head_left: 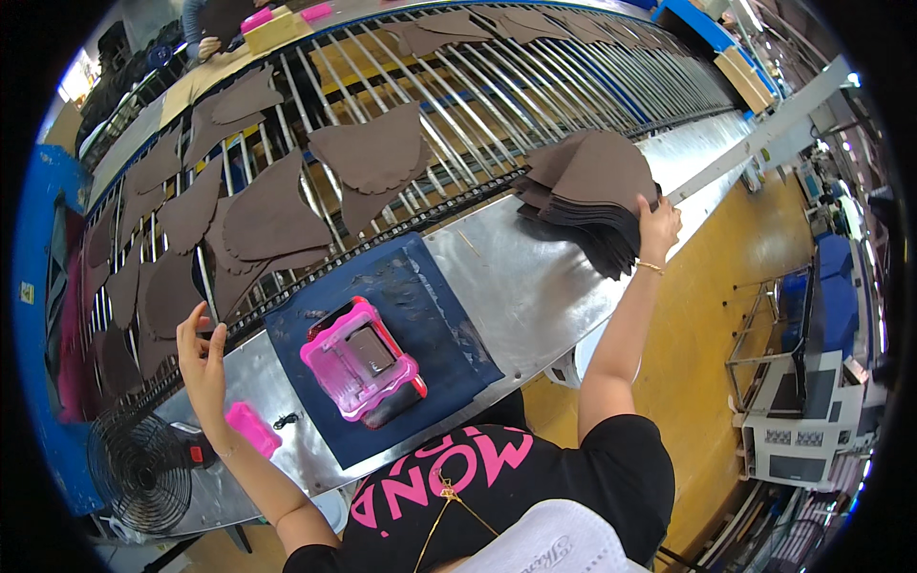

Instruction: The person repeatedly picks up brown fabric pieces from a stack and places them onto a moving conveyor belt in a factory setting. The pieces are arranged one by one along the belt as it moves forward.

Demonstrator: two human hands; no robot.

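My right hand (659, 231) is at the right edge of a thick stack of brown cut leather-like pieces (592, 172), its fingers closed on that edge. The stack lies fanned on the metal table beside the conveyor. Over the table's left part, near the conveyor's edge, my left hand (202, 361) is raised with fingers apart and nothing in it. Nearest to it are loose brown pieces (172, 296) lying on the rollers. Between my arms, a pink and red frame-like holder (334, 368) with a dark, phone-like device (371, 350) rests on a dark blue mat (420, 296).
Beyond the table runs a roller conveyor (458, 105) carrying several brown pieces. A black wire fan (138, 468) stands at the lower left, near a pink item (251, 430). Across the conveyor, a person's hand (209, 47) shows. A metal bar (755, 143) slants at right.
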